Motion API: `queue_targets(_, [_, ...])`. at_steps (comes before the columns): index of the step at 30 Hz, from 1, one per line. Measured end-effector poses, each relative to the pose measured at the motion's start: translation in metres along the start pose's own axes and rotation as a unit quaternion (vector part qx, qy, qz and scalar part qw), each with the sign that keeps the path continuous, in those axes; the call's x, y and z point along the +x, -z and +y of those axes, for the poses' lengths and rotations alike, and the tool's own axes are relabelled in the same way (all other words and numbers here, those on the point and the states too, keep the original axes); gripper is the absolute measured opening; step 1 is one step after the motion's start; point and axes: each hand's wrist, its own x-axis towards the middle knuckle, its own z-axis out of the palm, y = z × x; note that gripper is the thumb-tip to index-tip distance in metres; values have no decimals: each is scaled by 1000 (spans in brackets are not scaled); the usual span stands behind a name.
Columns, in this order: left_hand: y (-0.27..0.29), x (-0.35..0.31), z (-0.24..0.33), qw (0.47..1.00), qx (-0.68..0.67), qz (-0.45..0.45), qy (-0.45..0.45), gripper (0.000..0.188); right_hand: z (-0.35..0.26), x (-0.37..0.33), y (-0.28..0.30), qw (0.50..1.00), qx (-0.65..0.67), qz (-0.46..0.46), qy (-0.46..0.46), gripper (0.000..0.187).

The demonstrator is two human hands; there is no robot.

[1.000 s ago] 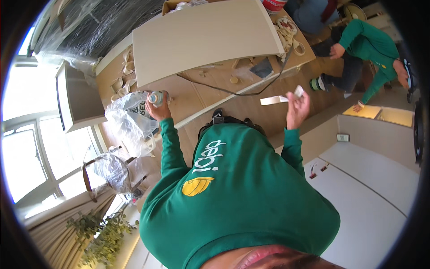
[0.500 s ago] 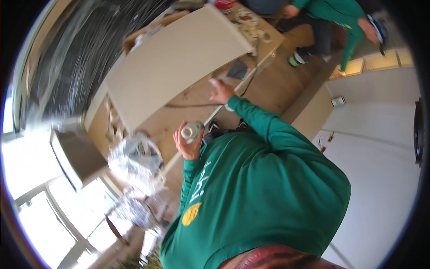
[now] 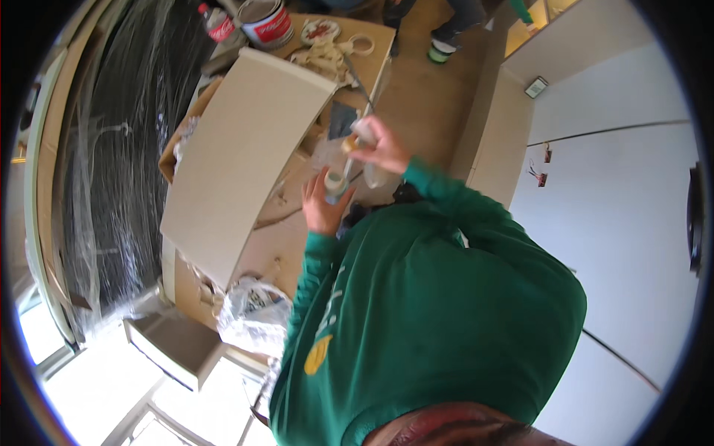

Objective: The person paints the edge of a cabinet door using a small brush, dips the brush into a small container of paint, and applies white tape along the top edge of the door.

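Note:
My left hand (image 3: 323, 211) is closed around a small pale roll (image 3: 335, 182) with a round opening in its end. Just beyond it, my right hand (image 3: 387, 149) grips a small tan and whitish object (image 3: 350, 143), blurred, its kind unclear. Thin clear plastic (image 3: 378, 177) hangs beneath the right hand. Both hands are over the near side of a worktable, beside a large beige panel (image 3: 245, 149) lying on it. A dark grey sheet (image 3: 341, 120) lies close to the right hand.
A paint can (image 3: 265, 28), a soda bottle (image 3: 216, 26), a crumpled cloth (image 3: 326, 63) and a tape ring (image 3: 363, 44) sit at the table's far end. A plastic bag (image 3: 255, 312) is at the left. Another person's legs (image 3: 455, 26) show beyond.
My view has turned, so the panel and table appear shifted. My right hand, earlier apart with fingers spread, now grips the tan and whitish object near my left hand.

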Motion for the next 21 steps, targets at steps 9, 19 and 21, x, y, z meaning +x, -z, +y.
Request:
queue_targets(9, [-99, 136, 88, 991, -26, -17, -132, 63, -140, 37, 148, 933, -322, -123, 101, 54])
queue_targets(19, [-234, 245, 194, 980, -41, -64, -186, 59, -172, 74, 327, 877, -454, -119, 102, 53])
queue_targets(21, [-258, 265, 214, 977, -66, -72, -191, 58, -168, 80, 364, 892, -432, -84, 108, 57])
